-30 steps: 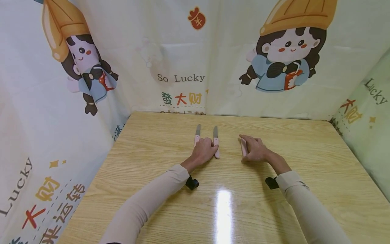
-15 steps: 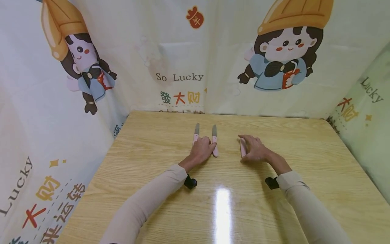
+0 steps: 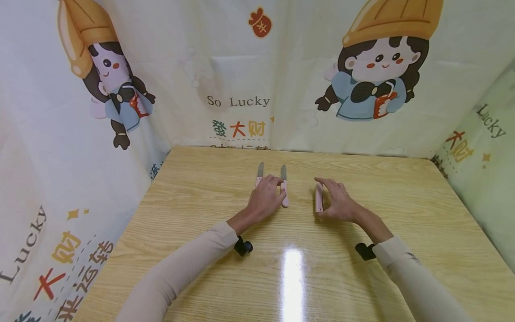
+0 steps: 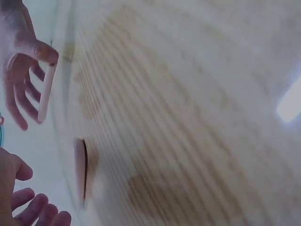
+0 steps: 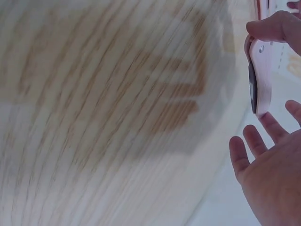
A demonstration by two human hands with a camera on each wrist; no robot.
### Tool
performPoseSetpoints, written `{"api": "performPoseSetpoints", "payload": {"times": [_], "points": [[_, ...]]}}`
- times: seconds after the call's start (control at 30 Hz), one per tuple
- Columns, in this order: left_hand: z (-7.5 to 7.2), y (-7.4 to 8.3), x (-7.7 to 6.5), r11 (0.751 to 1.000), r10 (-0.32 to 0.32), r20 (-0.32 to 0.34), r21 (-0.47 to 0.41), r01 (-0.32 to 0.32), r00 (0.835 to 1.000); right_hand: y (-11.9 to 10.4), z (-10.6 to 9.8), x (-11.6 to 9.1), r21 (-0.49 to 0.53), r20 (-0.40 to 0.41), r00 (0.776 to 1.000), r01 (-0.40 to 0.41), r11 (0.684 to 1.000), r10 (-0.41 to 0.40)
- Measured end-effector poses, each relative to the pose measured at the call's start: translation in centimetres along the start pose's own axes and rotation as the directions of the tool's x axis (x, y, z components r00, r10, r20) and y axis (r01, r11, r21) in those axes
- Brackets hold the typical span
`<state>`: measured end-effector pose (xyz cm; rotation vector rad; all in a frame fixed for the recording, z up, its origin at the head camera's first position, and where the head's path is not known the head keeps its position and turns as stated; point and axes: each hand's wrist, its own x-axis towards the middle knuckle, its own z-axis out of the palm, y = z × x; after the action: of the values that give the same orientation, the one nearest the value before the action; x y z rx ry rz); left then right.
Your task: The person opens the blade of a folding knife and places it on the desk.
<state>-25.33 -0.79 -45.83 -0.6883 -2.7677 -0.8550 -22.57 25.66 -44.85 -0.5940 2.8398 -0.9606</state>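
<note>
My right hand (image 3: 339, 203) pinches a folded pink folding knife (image 3: 319, 199) by its two ends, thumb at one and fingertip at the other. In the right wrist view the knife's blade (image 5: 253, 89) lies tucked into the handle. My left hand (image 3: 263, 199) hovers over two unfolded knives with pink handles, its fingers loosely bent and holding nothing. The middle knife (image 3: 284, 199) lies beside its thumb and fingertips; whether they touch it I cannot tell. Under the hand, the left knife (image 3: 260, 170) shows its blade, most of its handle hidden.
The wooden table (image 3: 193, 277) ends at a printed curtain (image 3: 297, 80) behind the knives. More curtain hangs at both sides. Each wrist wears a small black camera (image 3: 243, 246). A bright light reflection lies on the table's near middle.
My left hand has loosened its fingers from around the middle knife and drawn slightly left. My right hand has turned the folded knife slightly, showing more of it.
</note>
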Motion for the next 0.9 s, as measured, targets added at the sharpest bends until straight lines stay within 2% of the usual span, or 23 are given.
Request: {"api": "performPoseSetpoints", "payload": {"times": [0.07,0.13,0.17,0.27,0.33,0.43,0.57,0.67,0.77,0.9], "points": [[0.0,0.4,-0.3,0.999,0.004,0.012,-0.042,-0.003,1.0,-0.5,0.2,-0.1,0.004,-0.002,1.0,0.008,1.0,-0.008],[0.0,0.9,-0.6,0.988,-0.02,0.048,-0.151,0.027,0.999,-1.2,0.4,-0.2,0.011,-0.004,1.0,0.023,1.0,-0.023],[0.0,1.1,-0.7,0.974,-0.036,0.075,-0.222,0.051,0.997,-1.5,0.6,-0.2,0.015,-0.005,0.999,0.033,0.999,-0.033],[0.0,2.0,-1.0,0.896,-0.079,0.157,-0.423,0.139,0.984,-2.6,1.0,-0.3,0.023,-0.004,0.998,0.066,0.998,-0.066],[-0.1,2.4,-1.2,0.855,-0.087,0.197,-0.489,0.174,0.977,-3.2,1.2,-0.3,0.033,0.0,0.996,0.089,0.995,-0.089],[0.0,2.9,-1.4,0.83,-0.099,0.232,-0.518,0.209,0.968,-4.2,1.5,-0.3,0.044,0.005,0.993,0.115,0.992,-0.116],[0.4,3.1,-1.4,0.783,-0.109,0.271,-0.57,0.251,0.956,-4.9,2.0,-0.5,0.056,0.013,0.992,0.127,0.99,-0.128],[0.8,3.2,-1.5,0.746,-0.093,0.29,-0.613,0.259,0.953,-5.1,2.4,-0.7,0.052,0.023,0.99,0.14,0.989,-0.141],[1.0,3.3,-1.7,0.739,-0.088,0.297,-0.62,0.263,0.951,-5.2,2.6,-0.8,0.037,0.025,0.987,0.157,0.987,-0.158],[1.1,3.3,-1.7,0.704,-0.118,0.32,-0.64,0.307,0.94,-5.1,2.7,-1.0,0.042,0.017,0.987,0.157,0.987,-0.158]]}}
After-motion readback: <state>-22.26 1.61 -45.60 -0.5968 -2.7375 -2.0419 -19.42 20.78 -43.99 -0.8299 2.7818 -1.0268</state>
